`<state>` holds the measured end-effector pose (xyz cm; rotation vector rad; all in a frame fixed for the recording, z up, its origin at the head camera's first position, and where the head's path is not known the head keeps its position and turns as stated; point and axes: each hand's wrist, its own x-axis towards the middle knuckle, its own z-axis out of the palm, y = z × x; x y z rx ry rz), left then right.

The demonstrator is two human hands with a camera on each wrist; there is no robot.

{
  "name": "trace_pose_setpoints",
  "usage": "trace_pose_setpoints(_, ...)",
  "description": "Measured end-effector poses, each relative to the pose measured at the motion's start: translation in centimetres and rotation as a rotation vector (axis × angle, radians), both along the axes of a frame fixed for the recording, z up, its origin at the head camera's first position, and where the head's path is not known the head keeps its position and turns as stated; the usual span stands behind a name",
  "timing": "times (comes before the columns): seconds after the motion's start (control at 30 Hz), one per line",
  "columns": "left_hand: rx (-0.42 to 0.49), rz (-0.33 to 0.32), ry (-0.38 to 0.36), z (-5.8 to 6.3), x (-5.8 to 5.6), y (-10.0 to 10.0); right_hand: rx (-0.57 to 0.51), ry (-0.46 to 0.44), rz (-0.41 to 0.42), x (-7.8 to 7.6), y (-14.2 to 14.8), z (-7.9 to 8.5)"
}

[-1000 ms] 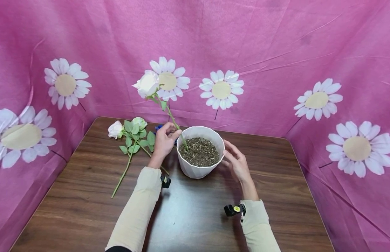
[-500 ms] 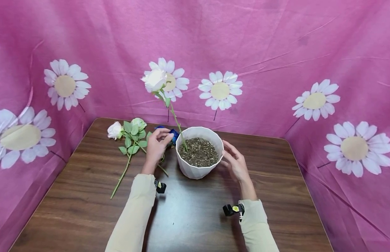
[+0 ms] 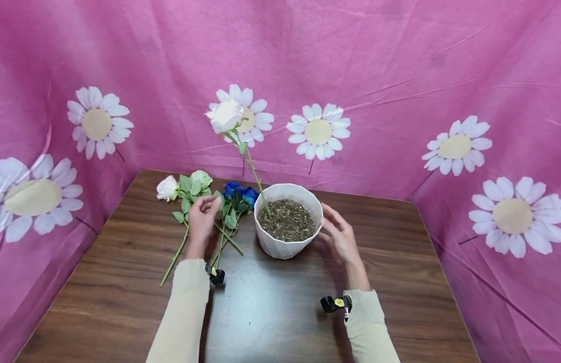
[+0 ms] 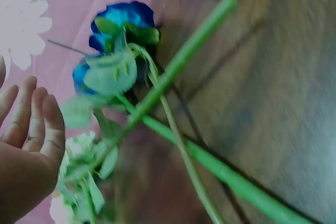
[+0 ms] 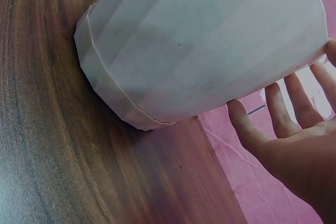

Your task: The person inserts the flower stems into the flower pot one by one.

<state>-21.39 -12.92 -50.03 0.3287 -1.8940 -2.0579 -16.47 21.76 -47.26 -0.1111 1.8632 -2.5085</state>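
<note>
A white faceted pot [image 3: 280, 248] filled with dark soil [image 3: 287, 220] stands on the table. One white rose [image 3: 226, 116] rises from the soil at its left side, leaning left, held by no hand. My right hand [image 3: 341, 239] touches the pot's right side with extended fingertips; in the right wrist view those fingers [image 5: 278, 111] rest along its wall. Over the loose flowers hovers my left hand [image 3: 203, 219], fingers slightly bent and nothing in them. Near it lie blue roses [image 3: 239, 194], a pale pink rose [image 3: 167, 188] and a pale green rose [image 3: 200, 180].
Crossing green stems [image 4: 184, 56] lie close to the left hand. The brown wooden table [image 3: 271, 322] has a far edge just behind the pot. Pink cloth [image 3: 375, 60] printed with daisies hangs around the back and sides.
My left hand has let go of the upright white rose's stem and moved left, uncovering the blue roses. The rose stands in the soil. My right hand stays at the pot.
</note>
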Motion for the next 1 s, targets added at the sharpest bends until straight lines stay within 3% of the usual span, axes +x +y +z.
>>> trace_pose_setpoints(0.1, 0.003, 0.025, -0.054, -0.9, 0.2, -0.5, 0.016, 0.040, 0.024, -0.5, 0.7, -1.3)
trace_pose_setpoints(0.3, 0.036, 0.070, -0.187, -2.1, 0.7, -1.1, 0.027, 0.038, 0.062, -3.0, 3.1, -6.5)
trace_pose_setpoints(0.47, 0.127, 0.091, -0.240, -2.6, 0.8, -1.3, -0.011, 0.029, 0.060, -3.9, 3.7, -8.3)
trace_pose_setpoints(0.67, 0.177, 0.105, -0.265, -2.9, 0.9, -1.4, 0.008, 0.043, 0.065, -3.5, 3.4, -7.5)
trace_pose_setpoints(0.73, 0.191, 0.102, -0.285, -2.9, 0.9, -1.5, -0.021, 0.066, 0.080, -2.7, 2.8, -6.0)
trace_pose_setpoints(1.0, 0.212, -0.011, -0.390, -2.6, 0.9, -1.6, 0.011, 0.086, 0.069, -1.7, 2.0, -4.0)
